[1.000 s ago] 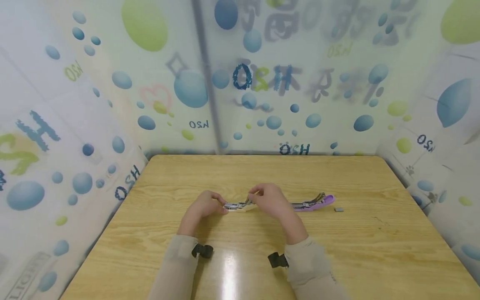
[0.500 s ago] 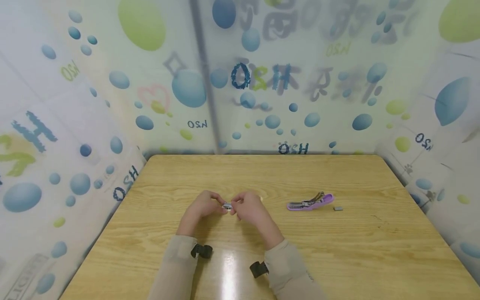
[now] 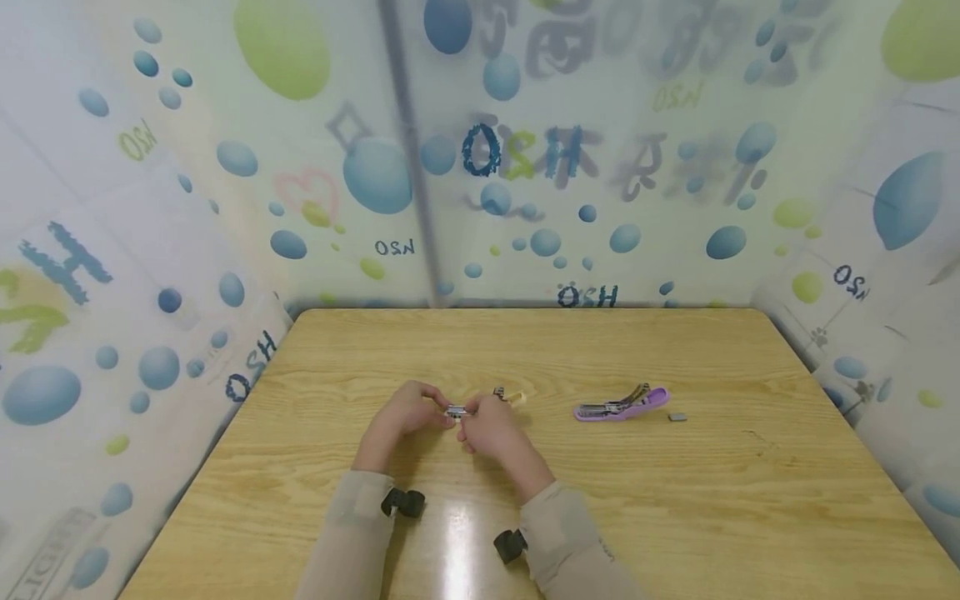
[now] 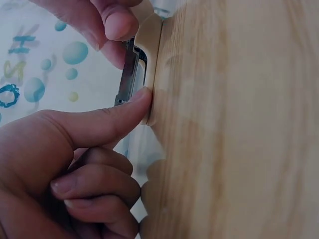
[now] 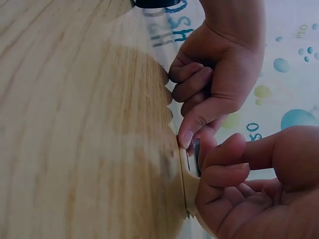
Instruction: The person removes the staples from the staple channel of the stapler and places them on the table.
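Note:
A cream stapler [image 4: 148, 42] lies on the wooden table, opened up so its metal magazine [image 3: 455, 410] shows. My left hand [image 3: 408, 410] pinches one end of it, the thumb pressing against the base and the other fingers folded. Over the stapler's middle, my right hand [image 3: 495, 429] has its fingers curled at the magazine and grips there; in the right wrist view the fingers [image 5: 224, 169] hide much of the body. Beyond the right hand the cream handle end [image 3: 517, 399] and a raised metal part [image 3: 498, 392] stick out.
To the right, a purple stapler [image 3: 626, 407] rests with its top swung open. Beside it is a small grey block [image 3: 677, 417] that looks like a strip of staples. A patterned wall [image 3: 525, 250] borders the table [image 3: 720, 500] at the back.
My right hand has moved left along the cream stapler, from its raised part to its magazine, uncovering the purple stapler. The left hand has kept its place.

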`<state>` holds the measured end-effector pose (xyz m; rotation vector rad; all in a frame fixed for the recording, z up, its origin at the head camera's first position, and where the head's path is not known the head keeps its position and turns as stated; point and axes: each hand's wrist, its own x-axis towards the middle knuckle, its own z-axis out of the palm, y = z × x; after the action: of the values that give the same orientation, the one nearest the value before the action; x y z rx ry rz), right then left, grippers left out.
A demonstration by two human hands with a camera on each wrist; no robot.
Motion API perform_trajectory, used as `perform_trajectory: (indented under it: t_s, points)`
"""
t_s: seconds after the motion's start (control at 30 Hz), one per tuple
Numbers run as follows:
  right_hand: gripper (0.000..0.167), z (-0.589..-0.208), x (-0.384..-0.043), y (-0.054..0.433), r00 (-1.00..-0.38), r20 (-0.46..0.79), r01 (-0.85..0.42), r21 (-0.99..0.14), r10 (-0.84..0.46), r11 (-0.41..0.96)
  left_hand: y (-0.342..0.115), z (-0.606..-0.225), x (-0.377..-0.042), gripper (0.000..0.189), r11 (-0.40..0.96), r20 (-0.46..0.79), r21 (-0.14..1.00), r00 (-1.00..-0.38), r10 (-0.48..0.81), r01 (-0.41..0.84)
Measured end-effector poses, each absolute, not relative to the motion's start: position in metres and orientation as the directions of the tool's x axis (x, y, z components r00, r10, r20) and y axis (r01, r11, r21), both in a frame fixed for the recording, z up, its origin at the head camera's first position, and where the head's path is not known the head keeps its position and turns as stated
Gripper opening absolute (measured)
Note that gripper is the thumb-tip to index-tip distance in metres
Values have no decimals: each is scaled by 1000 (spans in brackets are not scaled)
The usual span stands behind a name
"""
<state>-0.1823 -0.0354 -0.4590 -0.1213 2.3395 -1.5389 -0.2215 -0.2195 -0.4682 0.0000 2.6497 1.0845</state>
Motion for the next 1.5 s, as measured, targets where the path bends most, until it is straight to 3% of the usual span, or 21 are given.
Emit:
perform_trajectory:
  t_s: [0.27,0.7,0.97,1.2,1.5]
  points:
    - [30,-461,-183,-38,-947,-220,126,-924,-234,360,-218,-464,-220,17,720,-253,687,-962,104,-103]
    - [11,-466,-186,-50,-972,-168,106,-937,-163,333,-218,-466,-222,16,728,-218,684,-967,130,-57]
    - [12,-466,-189,-60,-972,-181,122,-934,-150,334,-220,-470,-223,15,740,-203,671,-970,131,-41]
    - [24,-470,-191,-62,-970,-185,118,-926,-160,359,-220,-469,-222,15,744,-206,667,-970,127,-44]
    - [16,-469,-191,-63,-976,-154,84,-915,-150,395,-220,-469,-222,15,745,-197,666,-973,123,-41]
